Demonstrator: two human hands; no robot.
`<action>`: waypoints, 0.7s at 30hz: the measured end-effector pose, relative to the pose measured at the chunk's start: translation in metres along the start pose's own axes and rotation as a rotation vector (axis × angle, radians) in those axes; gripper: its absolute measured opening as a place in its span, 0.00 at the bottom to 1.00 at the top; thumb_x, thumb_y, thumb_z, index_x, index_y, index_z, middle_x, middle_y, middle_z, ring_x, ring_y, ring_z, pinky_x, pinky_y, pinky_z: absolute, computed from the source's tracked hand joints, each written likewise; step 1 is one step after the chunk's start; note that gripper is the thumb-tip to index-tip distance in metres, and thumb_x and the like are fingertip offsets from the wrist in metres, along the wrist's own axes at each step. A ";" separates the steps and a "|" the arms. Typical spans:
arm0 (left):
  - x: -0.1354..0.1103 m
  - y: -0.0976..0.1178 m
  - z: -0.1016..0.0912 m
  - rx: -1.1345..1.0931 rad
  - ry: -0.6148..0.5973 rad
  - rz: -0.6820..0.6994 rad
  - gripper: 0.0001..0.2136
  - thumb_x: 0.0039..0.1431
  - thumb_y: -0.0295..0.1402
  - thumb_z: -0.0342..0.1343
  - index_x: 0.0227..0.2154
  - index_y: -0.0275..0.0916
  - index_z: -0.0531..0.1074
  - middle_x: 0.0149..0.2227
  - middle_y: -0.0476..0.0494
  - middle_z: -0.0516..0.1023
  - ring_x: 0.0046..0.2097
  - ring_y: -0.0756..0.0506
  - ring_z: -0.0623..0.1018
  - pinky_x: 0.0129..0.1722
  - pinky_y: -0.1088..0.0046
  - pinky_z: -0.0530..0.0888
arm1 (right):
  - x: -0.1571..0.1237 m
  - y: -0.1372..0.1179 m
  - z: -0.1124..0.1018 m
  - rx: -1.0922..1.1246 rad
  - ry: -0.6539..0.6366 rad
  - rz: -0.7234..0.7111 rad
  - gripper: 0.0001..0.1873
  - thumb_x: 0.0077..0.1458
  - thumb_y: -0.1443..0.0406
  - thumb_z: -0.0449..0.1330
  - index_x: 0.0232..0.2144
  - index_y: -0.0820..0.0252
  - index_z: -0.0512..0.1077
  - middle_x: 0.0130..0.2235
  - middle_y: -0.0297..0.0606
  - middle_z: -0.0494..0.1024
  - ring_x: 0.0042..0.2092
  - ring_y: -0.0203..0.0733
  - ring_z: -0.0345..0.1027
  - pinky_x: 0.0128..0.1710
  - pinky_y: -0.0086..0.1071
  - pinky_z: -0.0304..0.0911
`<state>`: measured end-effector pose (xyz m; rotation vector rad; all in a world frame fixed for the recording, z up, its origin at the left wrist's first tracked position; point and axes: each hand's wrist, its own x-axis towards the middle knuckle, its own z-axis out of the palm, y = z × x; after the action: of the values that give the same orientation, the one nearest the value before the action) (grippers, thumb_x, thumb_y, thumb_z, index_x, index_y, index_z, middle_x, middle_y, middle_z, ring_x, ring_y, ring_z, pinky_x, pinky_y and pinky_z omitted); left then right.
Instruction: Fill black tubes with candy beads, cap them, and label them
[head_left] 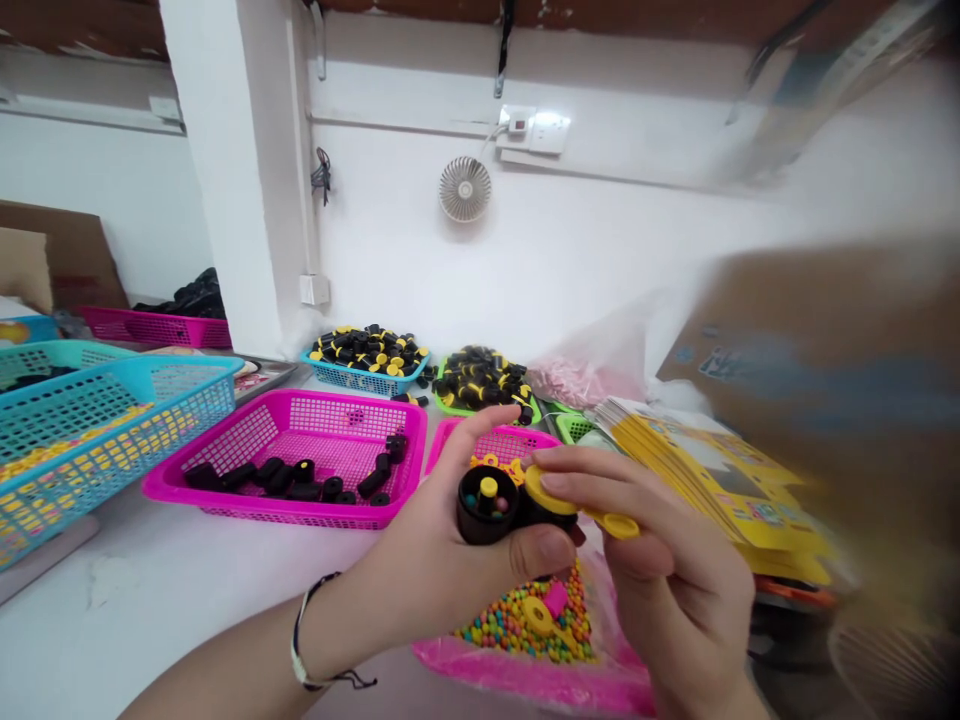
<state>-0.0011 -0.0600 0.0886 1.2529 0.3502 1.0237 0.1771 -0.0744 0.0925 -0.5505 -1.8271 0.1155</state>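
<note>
My left hand (pixel 427 560) is closed around black plastic cylinders held above a pink basket. One black cylinder (pixel 474 525) faces up uncovered, with small coloured balls and a yellow post (pixel 488 488) inside. Beside it, a second black cylinder is topped by a round yellow cap (pixel 551 492). My right hand (pixel 675 570) presses its fingertips on that cap and also pinches another yellow plastic piece (pixel 619 525). Below lie many coloured balls (pixel 499 632) in a plastic-lined pink basket (pixel 525 685), with a yellow ring-ended piece (pixel 537 615) and a pink piece (pixel 556 598) on top.
A pink basket (pixel 285 510) with black cylinders stands left, near blue baskets (pixel 187 400). Toward the wall, a blue basket (pixel 360 378) and a green basket (pixel 450 408) hold black-and-yellow pieces. Yellow printed cards (pixel 697 470) and a cardboard box (pixel 817 350) are right.
</note>
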 end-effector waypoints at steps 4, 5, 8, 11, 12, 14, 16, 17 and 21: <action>0.001 0.005 0.000 0.001 -0.008 0.051 0.40 0.55 0.33 0.67 0.64 0.49 0.48 0.28 0.55 0.77 0.33 0.49 0.80 0.35 0.76 0.76 | 0.001 -0.001 0.002 -0.002 -0.042 0.002 0.19 0.67 0.54 0.51 0.51 0.51 0.75 0.52 0.36 0.78 0.54 0.41 0.71 0.54 0.32 0.68; 0.000 0.007 0.000 0.012 -0.008 0.058 0.39 0.55 0.33 0.67 0.64 0.48 0.49 0.28 0.55 0.77 0.33 0.49 0.80 0.34 0.77 0.75 | 0.001 -0.001 0.003 0.005 -0.047 -0.001 0.19 0.67 0.54 0.51 0.52 0.51 0.74 0.52 0.36 0.78 0.54 0.41 0.71 0.55 0.32 0.67; 0.000 0.009 0.000 0.038 -0.001 0.070 0.37 0.55 0.32 0.67 0.63 0.49 0.51 0.28 0.56 0.77 0.33 0.50 0.79 0.34 0.78 0.75 | 0.001 0.000 0.005 0.009 -0.058 -0.009 0.20 0.67 0.54 0.51 0.53 0.51 0.74 0.53 0.36 0.78 0.55 0.41 0.70 0.56 0.32 0.67; -0.001 0.007 0.001 0.022 -0.005 0.088 0.36 0.56 0.33 0.66 0.62 0.50 0.51 0.28 0.56 0.76 0.33 0.50 0.79 0.35 0.77 0.76 | 0.001 0.000 0.005 -0.001 -0.051 -0.038 0.20 0.67 0.54 0.50 0.53 0.52 0.73 0.53 0.36 0.77 0.54 0.41 0.71 0.55 0.32 0.67; -0.002 0.007 0.001 0.011 -0.003 0.095 0.36 0.57 0.34 0.66 0.62 0.51 0.51 0.28 0.55 0.77 0.33 0.50 0.80 0.35 0.76 0.76 | 0.001 0.001 0.005 -0.005 -0.045 -0.053 0.20 0.67 0.55 0.50 0.53 0.53 0.73 0.53 0.37 0.77 0.54 0.41 0.71 0.54 0.32 0.68; -0.002 0.006 0.001 0.002 0.009 0.104 0.37 0.56 0.35 0.66 0.63 0.51 0.51 0.29 0.54 0.78 0.34 0.48 0.80 0.36 0.74 0.76 | 0.001 0.001 0.006 -0.021 -0.048 -0.080 0.18 0.68 0.57 0.51 0.54 0.53 0.72 0.53 0.37 0.77 0.54 0.41 0.71 0.54 0.33 0.68; -0.002 0.006 0.002 0.007 0.038 0.112 0.39 0.55 0.36 0.67 0.64 0.51 0.50 0.30 0.53 0.78 0.35 0.47 0.80 0.36 0.73 0.77 | 0.001 0.002 0.007 -0.032 -0.074 -0.098 0.18 0.66 0.63 0.54 0.56 0.54 0.70 0.54 0.38 0.76 0.55 0.43 0.69 0.56 0.36 0.67; -0.002 0.006 0.002 0.010 0.053 0.116 0.40 0.55 0.37 0.67 0.64 0.50 0.49 0.30 0.52 0.78 0.35 0.46 0.80 0.37 0.72 0.77 | 0.001 0.002 0.009 -0.026 -0.088 -0.099 0.20 0.63 0.66 0.57 0.57 0.54 0.68 0.55 0.39 0.74 0.57 0.44 0.68 0.56 0.38 0.68; 0.000 0.006 0.003 0.021 0.060 0.117 0.42 0.55 0.40 0.66 0.65 0.50 0.45 0.25 0.55 0.74 0.26 0.51 0.74 0.28 0.76 0.73 | -0.001 0.004 0.018 0.003 -0.075 -0.060 0.34 0.50 0.76 0.63 0.58 0.51 0.64 0.57 0.44 0.70 0.59 0.50 0.64 0.53 0.45 0.71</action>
<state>-0.0018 -0.0620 0.0946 1.2751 0.3372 1.1624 0.1618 -0.0673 0.0840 -0.4945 -1.9148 0.0991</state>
